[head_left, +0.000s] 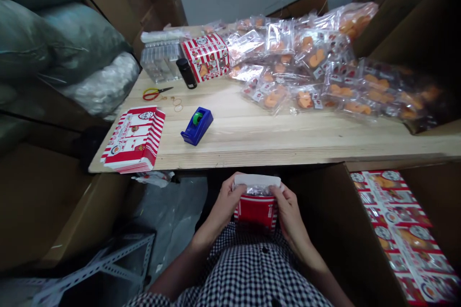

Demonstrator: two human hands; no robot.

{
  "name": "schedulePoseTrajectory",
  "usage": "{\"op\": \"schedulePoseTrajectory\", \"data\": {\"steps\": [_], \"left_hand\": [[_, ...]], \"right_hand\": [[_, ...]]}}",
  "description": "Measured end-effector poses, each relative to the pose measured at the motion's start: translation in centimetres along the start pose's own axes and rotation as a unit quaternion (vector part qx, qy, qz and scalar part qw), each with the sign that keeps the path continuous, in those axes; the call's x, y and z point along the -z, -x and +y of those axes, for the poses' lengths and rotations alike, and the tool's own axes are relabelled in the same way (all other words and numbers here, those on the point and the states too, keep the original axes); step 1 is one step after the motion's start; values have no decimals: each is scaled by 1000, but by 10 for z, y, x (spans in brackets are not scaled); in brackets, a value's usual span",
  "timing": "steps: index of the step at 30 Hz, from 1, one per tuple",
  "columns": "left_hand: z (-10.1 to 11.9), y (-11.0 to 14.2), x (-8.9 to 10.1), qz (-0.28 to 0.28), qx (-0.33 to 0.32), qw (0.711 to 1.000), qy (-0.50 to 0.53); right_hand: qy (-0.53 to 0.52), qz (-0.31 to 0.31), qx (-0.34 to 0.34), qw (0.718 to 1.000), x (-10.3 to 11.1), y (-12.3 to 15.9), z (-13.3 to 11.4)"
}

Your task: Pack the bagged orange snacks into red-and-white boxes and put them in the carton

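Note:
Both hands hold a small red-and-white striped box (256,211) in front of my lap, below the table's front edge. My left hand (226,201) grips its left side and my right hand (288,208) its right side, fingers closed round it. The white top flap (257,181) stands open, and a clear plastic packet shows inside the mouth of the box.
On the wooden table (273,139) lie a blue tape dispenser (197,125), a stack of flat striped boxes (134,139), red scissors (155,92), rubber bands, a black bottle (186,73), an assembled striped box (206,56) and several clear packets of orange pieces (309,76). A carton at right holds packed boxes (399,230).

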State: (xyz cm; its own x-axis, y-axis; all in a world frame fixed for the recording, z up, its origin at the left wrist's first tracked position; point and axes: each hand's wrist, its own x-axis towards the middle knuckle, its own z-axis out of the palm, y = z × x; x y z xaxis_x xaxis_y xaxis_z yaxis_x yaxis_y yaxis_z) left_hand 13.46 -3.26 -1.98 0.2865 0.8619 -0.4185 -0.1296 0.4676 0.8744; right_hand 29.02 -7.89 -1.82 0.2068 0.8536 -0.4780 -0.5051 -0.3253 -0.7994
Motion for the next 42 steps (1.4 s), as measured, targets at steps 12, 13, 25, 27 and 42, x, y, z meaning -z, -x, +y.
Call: {"op": "schedulePoseTrajectory", "data": {"steps": [12,13,25,27,42], "left_hand": [[-11,6,23,-72,80,960,260],[-13,5,24,-54,83,962,255],[-14,-11,26,-36,100,977,186],[-15,-13,24,-59,87,979,177],[-1,-15,6,-117,77,983,115]], "right_hand": [[-2,1,-14,1000,10,-8,-1],[4,0,-10,1000,8,-7,-1],[-48,-129,-105,985,35,-4,-1],[-44,-176,-113,977,36,-3,-5],[-10,-37,-70,997,51,-17,-12]]}}
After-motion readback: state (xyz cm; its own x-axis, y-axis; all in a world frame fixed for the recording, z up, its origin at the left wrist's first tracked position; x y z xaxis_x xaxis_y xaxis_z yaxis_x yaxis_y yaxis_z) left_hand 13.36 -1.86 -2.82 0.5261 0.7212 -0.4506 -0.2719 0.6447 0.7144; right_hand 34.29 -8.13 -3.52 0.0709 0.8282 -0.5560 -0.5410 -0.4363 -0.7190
